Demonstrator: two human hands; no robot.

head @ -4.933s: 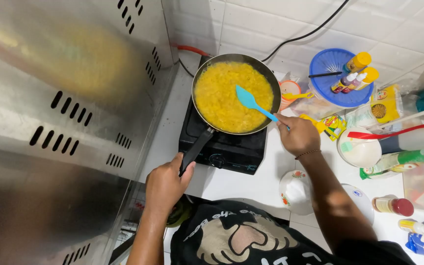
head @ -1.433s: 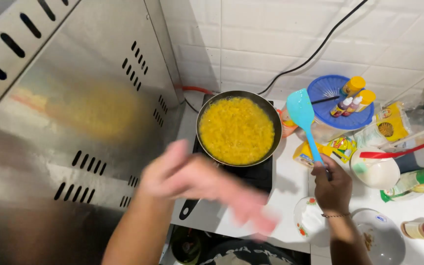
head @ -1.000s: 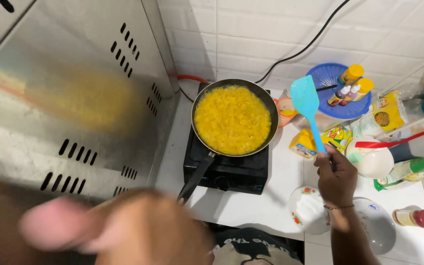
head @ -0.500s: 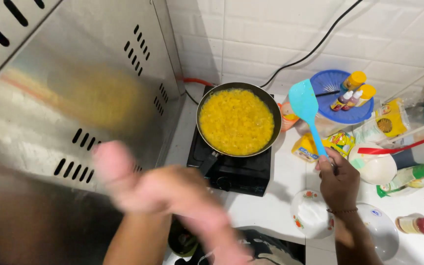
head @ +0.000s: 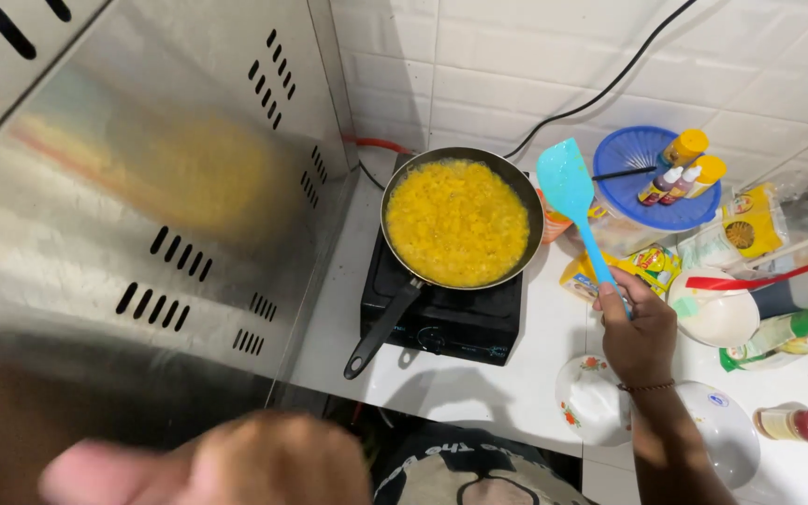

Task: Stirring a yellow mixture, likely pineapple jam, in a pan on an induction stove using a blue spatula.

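Observation:
My right hand grips the handle of a light blue spatula, its blade raised upright beside the pan's right rim. A black frying pan full of yellow food sits on a black single burner, its handle pointing toward me at the lower left. My left hand is blurred and very close to the camera at the bottom left; its fingers look curled, and I cannot tell whether it holds anything.
A metal panel with slots fills the left side. Right of the burner: a blue basket with small bottles, yellow packets, a white bowl, a floral plate, a jar. A cable runs up the tiled wall.
My left hand let go of the pan handle and swung up close to the camera, now low at the bottom left. My right hand lifted the spatula out of the pan.

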